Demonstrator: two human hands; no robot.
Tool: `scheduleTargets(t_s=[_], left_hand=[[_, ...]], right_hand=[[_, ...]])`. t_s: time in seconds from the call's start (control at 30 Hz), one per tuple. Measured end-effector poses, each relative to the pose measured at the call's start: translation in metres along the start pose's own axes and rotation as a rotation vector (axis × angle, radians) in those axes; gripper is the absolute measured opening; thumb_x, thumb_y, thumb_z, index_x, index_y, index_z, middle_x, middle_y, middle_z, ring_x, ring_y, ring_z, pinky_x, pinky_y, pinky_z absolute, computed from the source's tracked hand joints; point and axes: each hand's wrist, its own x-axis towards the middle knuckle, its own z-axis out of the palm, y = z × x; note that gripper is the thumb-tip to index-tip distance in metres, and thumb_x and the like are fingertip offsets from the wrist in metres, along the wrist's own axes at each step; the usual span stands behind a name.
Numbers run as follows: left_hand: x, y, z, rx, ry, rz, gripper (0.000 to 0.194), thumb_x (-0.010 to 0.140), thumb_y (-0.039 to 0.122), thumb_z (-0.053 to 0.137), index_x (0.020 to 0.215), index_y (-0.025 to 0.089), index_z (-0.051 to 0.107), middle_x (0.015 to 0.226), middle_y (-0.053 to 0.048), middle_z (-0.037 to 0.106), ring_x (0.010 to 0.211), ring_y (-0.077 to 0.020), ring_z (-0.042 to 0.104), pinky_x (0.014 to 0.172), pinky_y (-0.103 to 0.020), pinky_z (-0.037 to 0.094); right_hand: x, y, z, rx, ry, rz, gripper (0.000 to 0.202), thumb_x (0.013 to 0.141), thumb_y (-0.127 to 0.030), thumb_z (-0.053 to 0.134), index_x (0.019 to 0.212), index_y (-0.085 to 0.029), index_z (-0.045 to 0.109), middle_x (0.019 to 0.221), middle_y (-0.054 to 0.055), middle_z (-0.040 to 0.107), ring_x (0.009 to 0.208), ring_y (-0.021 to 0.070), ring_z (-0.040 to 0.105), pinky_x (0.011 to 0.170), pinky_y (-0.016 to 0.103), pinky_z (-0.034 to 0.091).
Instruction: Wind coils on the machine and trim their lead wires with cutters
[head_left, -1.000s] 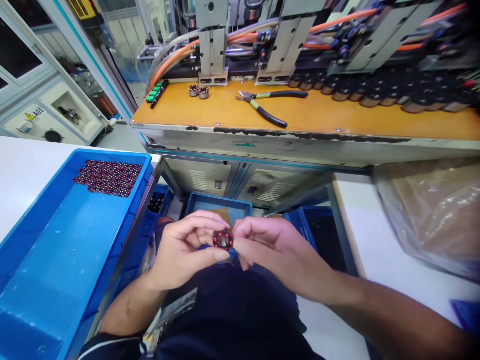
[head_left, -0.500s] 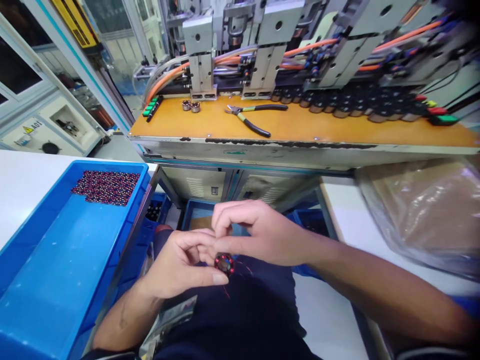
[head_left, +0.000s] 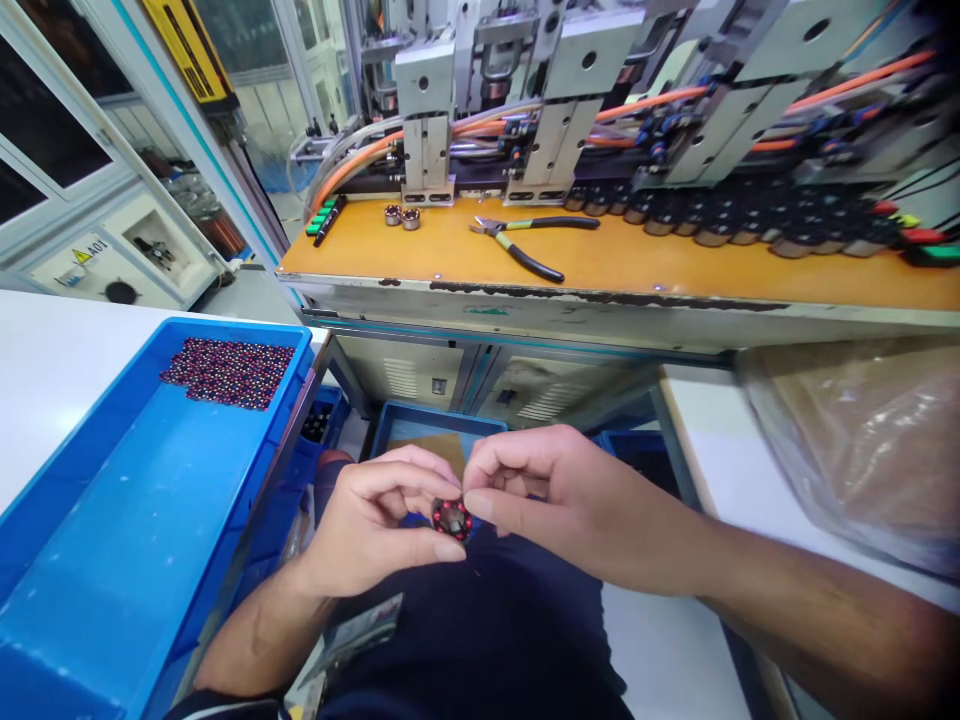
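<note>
Between the thumb and fingers of my left hand (head_left: pixel 382 515) is a small dark ring-shaped part (head_left: pixel 452 520) with red windings, its round opening facing the camera. My right hand (head_left: pixel 544 490) is at the part's upper right edge, thumb and index finger pinched together; whatever lies between those fingertips is too small to make out. Both hands are above my lap, with their fingertips close together. To the left, a blue tray (head_left: pixel 127 520) holds many similar red-wound parts (head_left: pixel 229 372) packed at its far end.
Pliers (head_left: pixel 525 240), two small metal rings (head_left: pixel 402 216) and a black marker (head_left: pixel 330 221) lie on the orange bench (head_left: pixel 390 252). Black cylindrical parts (head_left: pixel 712 222) line its right side beneath machinery. A plastic bag (head_left: pixel 862 440) covers the right-hand table.
My right hand has moved down and right, to the edge of the ring-shaped part. The ring now faces the camera more fully. The whole view has shifted slightly.
</note>
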Motion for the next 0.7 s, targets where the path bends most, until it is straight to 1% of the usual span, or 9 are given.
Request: scheduleTargets(t_s=[0.07,0.17,0.23,0.33,0.43,0.5,0.6,0.7], left_hand=[[-0.0005,-0.0006,-0.0009,-0.027,-0.013,-0.012,0.037,0.059,0.003,0.086,0.092,0.019,0.079,0.095,-0.005,0.068,0.068,-0.0072,0.063,0.065,-0.017,0.055],[-0.0014,-0.0023,-0.0031,-0.118,-0.044,-0.038,0.043,0.057,0.004,0.087,0.096,0.021,0.078,0.098,-0.005,0.067,0.073,-0.0087,0.065,0.068,-0.018,0.057],[-0.0016,-0.0039,-0.0042,-0.180,-0.062,-0.063,0.045,0.057,0.007,0.089,0.098,0.021,0.078,0.098,-0.004,0.066,0.075,-0.0097,0.066,0.069,-0.020,0.058],[-0.0013,-0.0065,-0.0048,-0.236,-0.084,-0.084,0.049,0.053,0.010,0.091,0.098,0.022,0.078,0.099,-0.003,0.064,0.072,-0.0080,0.066,0.069,-0.019,0.057],[-0.0006,-0.0086,-0.0048,-0.230,-0.100,-0.054,0.056,0.046,0.011,0.094,0.098,0.023,0.078,0.098,-0.002,0.063,0.073,-0.0074,0.064,0.069,-0.018,0.056],[0.0000,-0.0092,-0.0052,-0.211,-0.105,-0.025,0.058,0.045,0.013,0.094,0.099,0.024,0.078,0.097,-0.002,0.062,0.074,-0.0074,0.062,0.068,-0.018,0.055],[0.0009,-0.0088,-0.0058,-0.182,-0.098,0.001,0.056,0.044,0.014,0.094,0.097,0.024,0.079,0.094,-0.003,0.062,0.076,-0.0085,0.060,0.068,-0.019,0.053],[0.0015,-0.0076,-0.0056,-0.175,-0.091,0.002,0.051,0.044,0.014,0.094,0.092,0.023,0.080,0.091,-0.003,0.062,0.073,-0.0080,0.058,0.065,-0.018,0.052]], right_hand=[[-0.0007,-0.0015,0.0010,-0.080,0.007,-0.019,0.015,0.086,-0.019,0.060,0.072,-0.015,0.061,0.063,-0.005,0.053,0.056,0.0046,0.042,0.050,0.016,0.033],[-0.0022,0.0000,0.0029,-0.182,0.018,-0.110,0.017,0.089,-0.019,0.057,0.073,-0.016,0.061,0.068,-0.005,0.055,0.059,0.0042,0.044,0.053,0.015,0.035],[-0.0033,0.0018,0.0039,-0.219,0.011,-0.169,0.017,0.091,-0.019,0.056,0.074,-0.017,0.061,0.070,-0.005,0.057,0.061,0.0040,0.047,0.056,0.015,0.037],[-0.0053,0.0041,0.0050,-0.237,0.007,-0.215,0.016,0.092,-0.018,0.056,0.077,-0.018,0.061,0.072,-0.005,0.058,0.063,0.0039,0.049,0.057,0.014,0.038],[-0.0071,0.0056,0.0057,-0.258,0.021,-0.235,0.015,0.092,-0.018,0.057,0.077,-0.018,0.061,0.072,-0.005,0.059,0.064,0.0039,0.050,0.059,0.014,0.039],[-0.0078,0.0061,0.0062,-0.271,0.027,-0.241,0.015,0.092,-0.017,0.057,0.077,-0.018,0.061,0.072,-0.005,0.060,0.065,0.0042,0.051,0.060,0.014,0.040],[-0.0081,0.0055,0.0070,-0.270,0.042,-0.272,0.016,0.092,-0.017,0.058,0.077,-0.019,0.061,0.071,-0.005,0.060,0.065,0.0048,0.052,0.061,0.014,0.041],[-0.0082,0.0044,0.0081,-0.264,0.060,-0.297,0.015,0.091,-0.016,0.058,0.077,-0.019,0.062,0.071,-0.005,0.061,0.065,0.0053,0.053,0.060,0.015,0.042]])
